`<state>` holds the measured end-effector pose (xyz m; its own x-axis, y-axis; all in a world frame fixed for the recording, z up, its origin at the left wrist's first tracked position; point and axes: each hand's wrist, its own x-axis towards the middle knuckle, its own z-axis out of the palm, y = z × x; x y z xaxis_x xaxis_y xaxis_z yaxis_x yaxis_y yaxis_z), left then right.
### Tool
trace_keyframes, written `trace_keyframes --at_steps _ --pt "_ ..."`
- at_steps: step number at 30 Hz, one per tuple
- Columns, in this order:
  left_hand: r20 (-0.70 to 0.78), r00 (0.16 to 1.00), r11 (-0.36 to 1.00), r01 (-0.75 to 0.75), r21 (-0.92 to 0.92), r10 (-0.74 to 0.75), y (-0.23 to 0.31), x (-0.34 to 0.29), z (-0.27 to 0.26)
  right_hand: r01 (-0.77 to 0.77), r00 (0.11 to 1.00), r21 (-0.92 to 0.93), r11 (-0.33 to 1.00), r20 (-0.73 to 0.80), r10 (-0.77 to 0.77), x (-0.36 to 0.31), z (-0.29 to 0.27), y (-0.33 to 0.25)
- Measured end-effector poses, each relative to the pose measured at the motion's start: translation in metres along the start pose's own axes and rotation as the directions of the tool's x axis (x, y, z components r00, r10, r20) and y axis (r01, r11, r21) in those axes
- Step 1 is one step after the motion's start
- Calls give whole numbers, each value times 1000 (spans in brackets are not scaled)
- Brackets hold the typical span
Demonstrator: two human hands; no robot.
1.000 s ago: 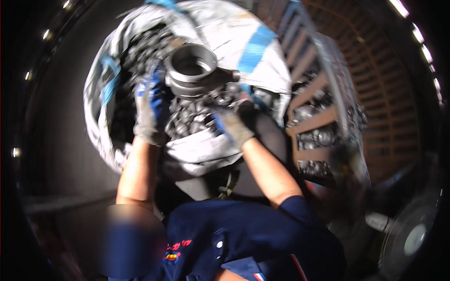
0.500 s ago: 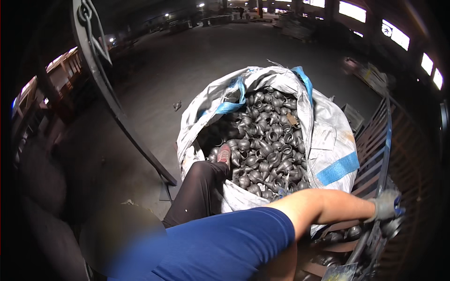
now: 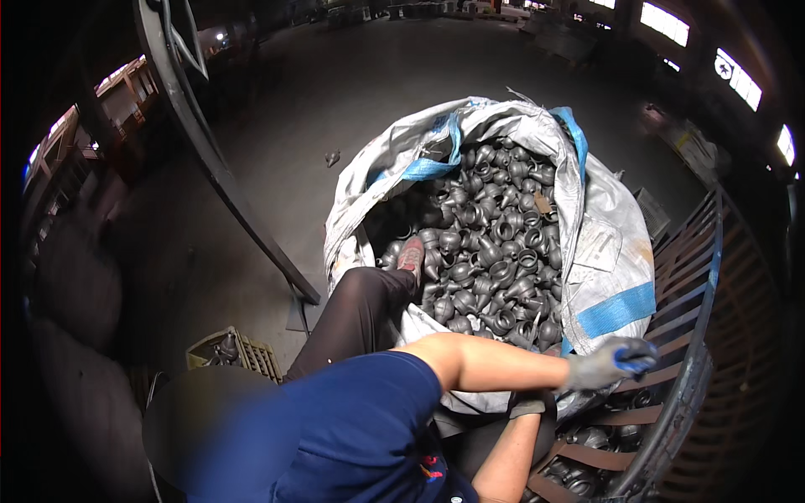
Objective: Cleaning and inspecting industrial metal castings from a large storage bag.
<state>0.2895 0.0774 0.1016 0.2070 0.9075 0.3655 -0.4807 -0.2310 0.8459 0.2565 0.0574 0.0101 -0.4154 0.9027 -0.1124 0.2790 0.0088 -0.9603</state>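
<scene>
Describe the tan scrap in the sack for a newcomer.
Find the big white sack with blue straps. Inside, among grey parts toward the opening's right edge, lies a small tan scrap. Its tan colour sets it apart from the rounded grey parts.

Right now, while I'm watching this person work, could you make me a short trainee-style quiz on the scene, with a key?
1. What colour are the straps on the white sack: A red, B blue, C green?
2. True or false: the person's left hand is buried among the grey parts.
3. Fill in: a ____ shows against the parts near the sack's left side.

Key: 1. B. 2. False: it shows in front of the slatted crate. 3. Shoe.
</scene>
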Motion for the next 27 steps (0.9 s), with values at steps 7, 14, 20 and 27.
trace_keyframes --at_steps 7,14,20,27 --pt "-732 670 977 212 35 -119 -6 -147 -205 -85 996 13 996 28 84 -34 -4 24" --pt "-767 482 905 266 -333 -424 -77 -187 -284 -441 897 389 809 198 394 -10 24 10" --pt "-923 369 178 921 346 -110 -161 -252 -380 -449 889 295 844 246 387 -17 22 -16" --pt "-886 430 255 888 382 -171 -158 -177 -408 -427 902 304 852 77 425 -28 12 -23"
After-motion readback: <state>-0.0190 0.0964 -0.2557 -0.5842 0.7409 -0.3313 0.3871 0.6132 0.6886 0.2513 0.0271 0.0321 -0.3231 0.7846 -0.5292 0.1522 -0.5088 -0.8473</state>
